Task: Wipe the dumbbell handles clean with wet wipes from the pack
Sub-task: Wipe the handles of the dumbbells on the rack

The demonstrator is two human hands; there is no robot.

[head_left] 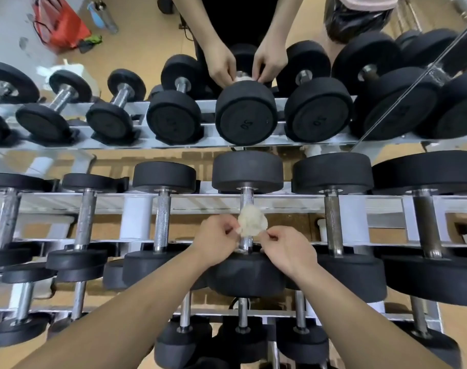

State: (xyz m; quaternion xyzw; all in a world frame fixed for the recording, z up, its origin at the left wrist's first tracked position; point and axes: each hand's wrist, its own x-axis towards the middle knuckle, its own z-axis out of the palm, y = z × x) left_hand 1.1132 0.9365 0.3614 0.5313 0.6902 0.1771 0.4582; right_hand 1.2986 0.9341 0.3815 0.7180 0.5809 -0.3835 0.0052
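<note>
A black dumbbell lies on the top rack row in front of me, its steel handle (247, 199) running away from me. A crumpled whitish wet wipe (252, 221) is draped over the handle's middle. My left hand (217, 237) pinches the wipe's left edge. On the other side my right hand (285, 247) pinches its right edge. Both hands sit just above the dumbbell's near head (247, 272). The wipe pack is not in view.
Neighbouring dumbbells flank it, with handles at left (163, 217) and right (333, 219), on a white rack (136, 218). A lower row sits beneath. A mirror behind reflects the rack, my hands, a red bag (59, 25) and a bottle (102, 16).
</note>
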